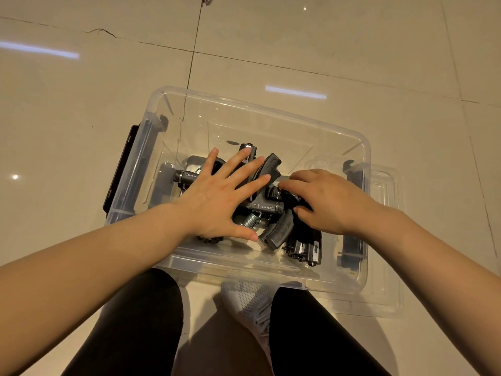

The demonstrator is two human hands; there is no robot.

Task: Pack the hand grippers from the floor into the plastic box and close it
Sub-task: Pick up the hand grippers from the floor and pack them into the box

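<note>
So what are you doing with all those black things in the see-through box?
A person is packing black hand grippers into a clear plastic box on the tiled floor. The left hand lies flat on the pile with fingers spread, while the right hand curls its fingers around one gripper. The clear lid is still off, beside and partly under the box.

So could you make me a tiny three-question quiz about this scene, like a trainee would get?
1. True or false: the clear plastic lid already covers the clear plastic box.
2. Which hand lies flat with spread fingers on the black hand grippers? A) left hand B) right hand
3. Fill in: the box stands on a glossy beige tiled ____.

Key: 1 false, the lid lies under the box's right side. 2 A. 3 floor.
</note>
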